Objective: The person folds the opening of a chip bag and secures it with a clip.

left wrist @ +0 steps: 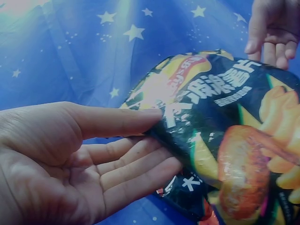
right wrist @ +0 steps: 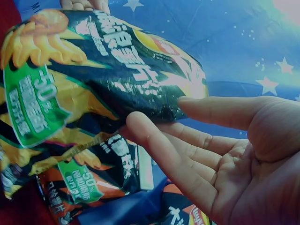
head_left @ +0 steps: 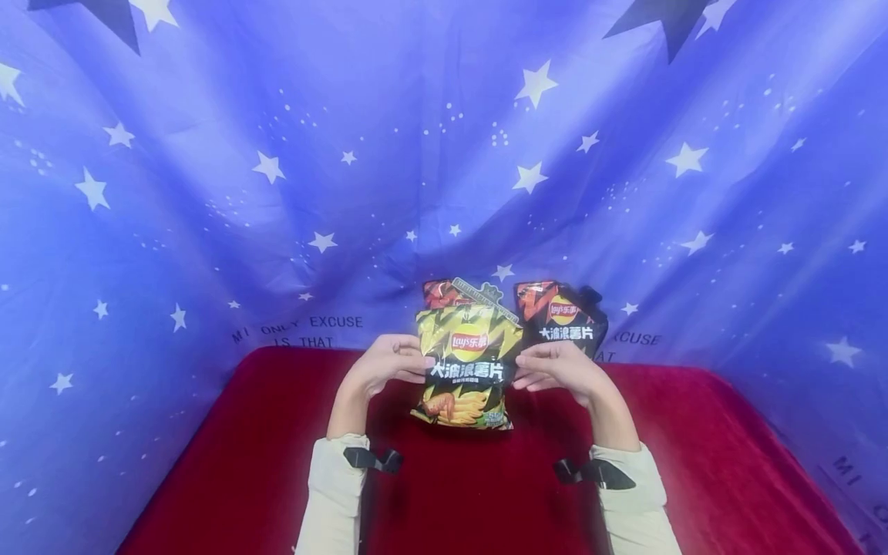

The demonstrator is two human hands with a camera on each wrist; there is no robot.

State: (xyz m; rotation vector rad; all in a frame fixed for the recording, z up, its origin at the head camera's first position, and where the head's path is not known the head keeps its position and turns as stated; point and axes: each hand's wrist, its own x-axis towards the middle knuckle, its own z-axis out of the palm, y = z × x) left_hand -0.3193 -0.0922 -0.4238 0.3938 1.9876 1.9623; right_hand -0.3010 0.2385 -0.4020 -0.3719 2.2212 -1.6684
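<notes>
Sleeves frame the near table. Left hand and right hand each pinch one side edge of the chip bag, held upright above mid-table. Step: presenting the bag; next move needs a firm grip. Label reads "Lay's". More bags stand behind.

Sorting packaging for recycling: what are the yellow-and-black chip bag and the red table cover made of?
The chip bag looks like thin printed plastic film, probably foil-lined: glossy, with bright glare and creases in the wrist views. The red table cover looks like soft, matte cloth, perhaps velvet: no shine, gently rounded edges.
</notes>
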